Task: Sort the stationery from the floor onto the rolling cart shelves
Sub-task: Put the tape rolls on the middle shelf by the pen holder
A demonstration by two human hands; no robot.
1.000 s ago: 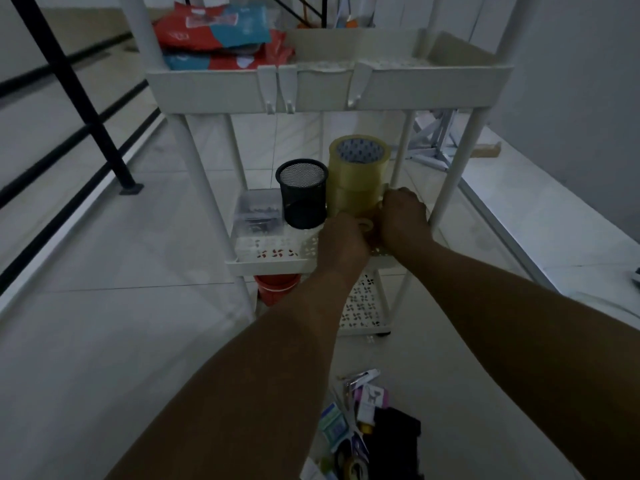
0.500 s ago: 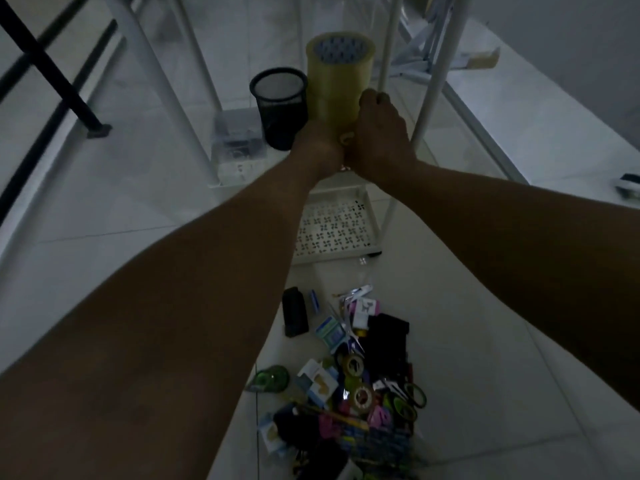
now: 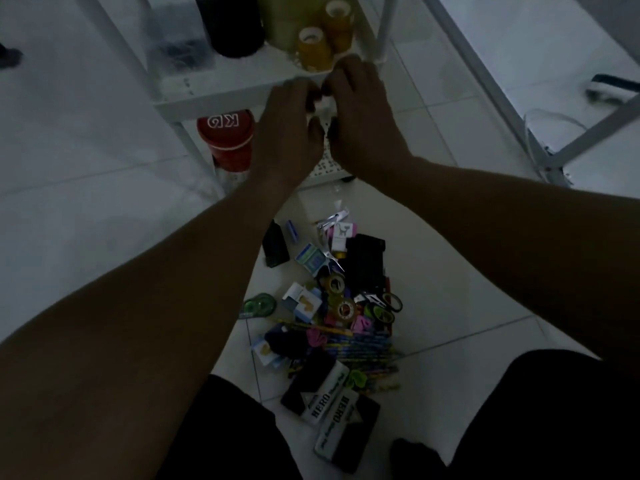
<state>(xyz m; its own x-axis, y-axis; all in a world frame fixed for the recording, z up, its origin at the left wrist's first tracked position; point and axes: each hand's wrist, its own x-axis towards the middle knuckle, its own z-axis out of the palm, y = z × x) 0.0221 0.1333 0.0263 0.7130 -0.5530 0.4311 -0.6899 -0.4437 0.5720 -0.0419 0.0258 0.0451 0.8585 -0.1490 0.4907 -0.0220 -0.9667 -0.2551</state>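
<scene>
The stationery pile (image 3: pixel 332 313) lies on the floor tiles (image 3: pixel 104 220) just below the cart (image 3: pixel 221 98), between our knees; two small tape rolls (image 3: pixel 313 46) already stand on the middle shelf. Next we should pick one kind at a time and set it beside its like. Our left hand (image 3: pixel 287 129) and right hand (image 3: pixel 360 116) hover together at the shelf edge, fingers loosely curled and apparently empty, though we cannot tell for sure.

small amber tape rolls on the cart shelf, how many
2 small amber tape rolls: one at the shelf's front edge, one just behind it to the right. More may hide behind the hands.
</scene>
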